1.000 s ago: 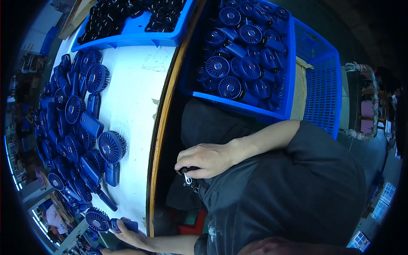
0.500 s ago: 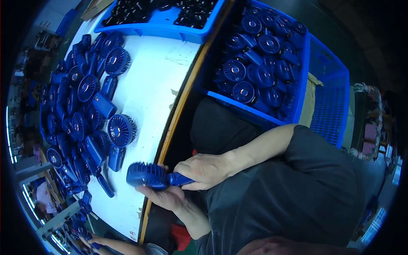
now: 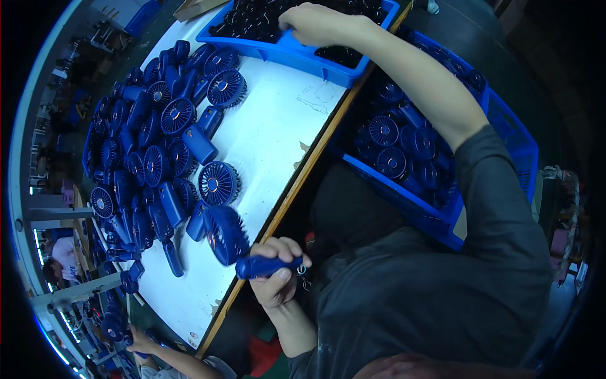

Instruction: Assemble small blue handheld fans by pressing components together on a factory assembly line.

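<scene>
A dark blue handheld fan (image 3: pixel 225 235) is in my left hand (image 3: pixel 276 278), whose fingers wrap round its handle in front of the wooden table edge. Its round slatted head points toward the table, and a small metal ring (image 3: pixel 302 270) shows at the handle's end. My right hand (image 3: pixel 319 24) reaches over the far blue tray (image 3: pixel 284 48) of small black parts (image 3: pixel 252 20). The fingers there are bent and pressed together; what is between them, if anything, is hidden.
A large pile of blue handheld fans (image 3: pixel 154 165) covers the left of the white table (image 3: pixel 278 120). Below my right arm stands a blue crate (image 3: pixel 404 201) full of fans. Another person's hand (image 3: pixel 142 341) holds a fan at the lower left.
My right hand has let go of the fan's handle and moved up to the tray of black parts. My left hand has shifted its hold from the fan's head to the handle.
</scene>
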Demonstrator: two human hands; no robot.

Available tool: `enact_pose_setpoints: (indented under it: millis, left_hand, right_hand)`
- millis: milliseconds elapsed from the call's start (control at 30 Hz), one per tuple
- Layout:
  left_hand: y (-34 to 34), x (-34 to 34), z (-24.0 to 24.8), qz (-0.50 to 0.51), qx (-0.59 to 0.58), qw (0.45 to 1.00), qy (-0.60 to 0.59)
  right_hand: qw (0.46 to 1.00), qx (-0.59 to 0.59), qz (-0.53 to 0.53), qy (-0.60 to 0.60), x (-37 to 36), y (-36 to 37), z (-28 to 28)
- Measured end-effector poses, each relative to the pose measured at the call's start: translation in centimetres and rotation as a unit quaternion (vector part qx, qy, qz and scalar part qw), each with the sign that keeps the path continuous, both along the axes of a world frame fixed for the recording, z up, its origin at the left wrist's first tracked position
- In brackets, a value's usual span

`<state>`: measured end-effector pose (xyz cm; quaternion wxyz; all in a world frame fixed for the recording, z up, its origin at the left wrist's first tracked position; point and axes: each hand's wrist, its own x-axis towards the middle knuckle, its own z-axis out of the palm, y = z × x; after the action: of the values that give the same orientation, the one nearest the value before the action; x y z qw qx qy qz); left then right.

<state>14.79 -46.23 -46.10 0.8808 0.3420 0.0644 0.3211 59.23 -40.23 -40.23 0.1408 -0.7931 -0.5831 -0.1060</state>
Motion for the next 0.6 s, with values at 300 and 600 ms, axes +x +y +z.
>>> enact_pose_setpoints:
  millis: [300, 600]
  left_hand:
    - [-0.1, -2.8, 0.2, 0.028, 0.045, 0.997, 0.048]
    - [0.1, -2.5, -0.2, 0.078, 0.076, 0.986, 0.126]
  right_hand:
    - [0.957, -0.266, 0.059, 0.103, -0.6, 1.1, 3.1]
    - [0.927, -0.348, 0.097, 0.100, -1.9, -0.9, 4.3]
